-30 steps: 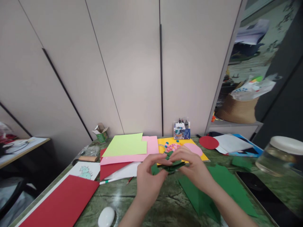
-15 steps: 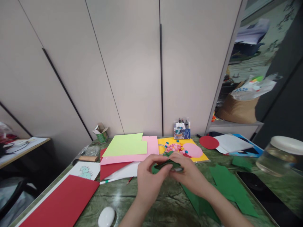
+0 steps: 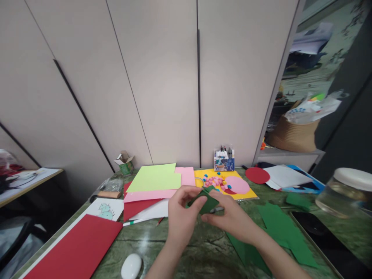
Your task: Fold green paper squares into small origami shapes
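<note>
Over the middle of the table, my left hand [image 3: 181, 211] pinches a small piece of dark green paper [image 3: 209, 203], thumb on its near face and fingers behind. The paper looks folded or layered, with narrow strips at its top. My right hand [image 3: 232, 211] closes on the paper's right side, index finger along the upper edge and thumb below. A small greyish-white object [image 3: 217, 209] shows under that palm; its kind is unclear. Below my right forearm lies a green sheet [image 3: 247, 252], partly covered. More cut green paper [image 3: 279, 223] rests farther right.
A red sheet [image 3: 75, 248] and a white mouse-like object [image 3: 131, 266] lie at left. Light green sheets [image 3: 157, 178] top a paper stack. Behind my hands are pink and blue pompoms [image 3: 215, 181] on yellow paper. A phone [image 3: 325, 240] and lidded jar [image 3: 338, 197] stand right.
The green paper has tilted so its flat face now turns toward me, where before mostly its edge showed. My right thumb has shifted lower. Both hands stay in about the same place.
</note>
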`<state>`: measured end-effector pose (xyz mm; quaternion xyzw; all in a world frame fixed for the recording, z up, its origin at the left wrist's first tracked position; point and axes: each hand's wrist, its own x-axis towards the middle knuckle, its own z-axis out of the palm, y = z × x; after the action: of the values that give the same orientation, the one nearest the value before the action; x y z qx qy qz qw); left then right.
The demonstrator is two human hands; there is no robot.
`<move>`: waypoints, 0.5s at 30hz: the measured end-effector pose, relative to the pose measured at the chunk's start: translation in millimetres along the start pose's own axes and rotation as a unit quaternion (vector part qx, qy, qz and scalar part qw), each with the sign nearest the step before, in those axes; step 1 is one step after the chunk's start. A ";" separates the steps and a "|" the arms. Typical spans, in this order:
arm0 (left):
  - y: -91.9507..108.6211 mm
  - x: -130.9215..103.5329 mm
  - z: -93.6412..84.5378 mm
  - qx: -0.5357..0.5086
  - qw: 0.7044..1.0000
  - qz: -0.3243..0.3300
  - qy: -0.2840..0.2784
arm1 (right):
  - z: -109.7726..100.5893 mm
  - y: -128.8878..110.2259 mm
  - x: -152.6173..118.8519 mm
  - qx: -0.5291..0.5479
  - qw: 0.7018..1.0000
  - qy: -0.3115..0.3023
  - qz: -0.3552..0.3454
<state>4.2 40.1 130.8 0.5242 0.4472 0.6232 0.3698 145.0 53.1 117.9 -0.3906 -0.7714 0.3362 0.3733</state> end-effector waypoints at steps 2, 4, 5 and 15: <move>-1.7 1.8 -0.8 -0.006 1.000 -0.002 -0.012 | -0.8 1.0 -0.2 0.000 1.000 -0.013 0.019; -3.3 4.1 -2.2 -0.005 1.000 -0.004 -0.024 | -2.6 0.5 -0.1 0.009 0.999 -0.029 0.026; -3.9 5.3 -2.9 -0.001 1.000 -0.004 -0.029 | -3.8 -0.3 0.0 0.017 0.999 -0.039 0.024; -9.8 12.2 -4.7 0.012 0.999 -0.023 -0.022 | -5.1 8.0 2.6 0.023 0.998 -0.018 0.051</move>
<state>-2.6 53.9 125.3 0.5320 0.4579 0.5974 0.3878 151.0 60.2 114.8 -0.4148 -0.7490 0.3796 0.3505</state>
